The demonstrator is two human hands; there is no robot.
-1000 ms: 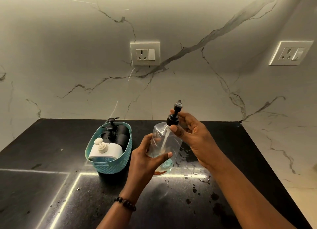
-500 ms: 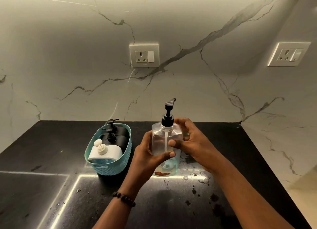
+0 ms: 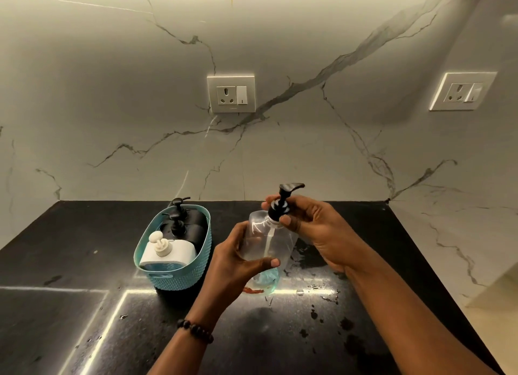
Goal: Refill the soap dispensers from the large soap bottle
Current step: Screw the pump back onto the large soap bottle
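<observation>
A clear plastic soap bottle (image 3: 269,245) with a little blue liquid at its bottom stands slightly tilted on the black counter (image 3: 84,262). My left hand (image 3: 235,262) wraps around its body. My right hand (image 3: 314,228) pinches the collar of its black pump top (image 3: 283,200), whose nozzle points right. To the left, a teal basket (image 3: 179,276) holds a white dispenser (image 3: 168,251) with a cream pump and two black dispensers (image 3: 185,220) behind it.
Marble walls close off the back and right side of the counter, with a socket (image 3: 231,94) on the back wall and another (image 3: 462,91) on the right. Dark wet spots and droplets (image 3: 322,299) lie on the counter right of the bottle.
The bottle went from tilted to nearly upright on the counter. My right hand moved from the bottle's shoulder up to the pump collar, and the nozzle now points right.
</observation>
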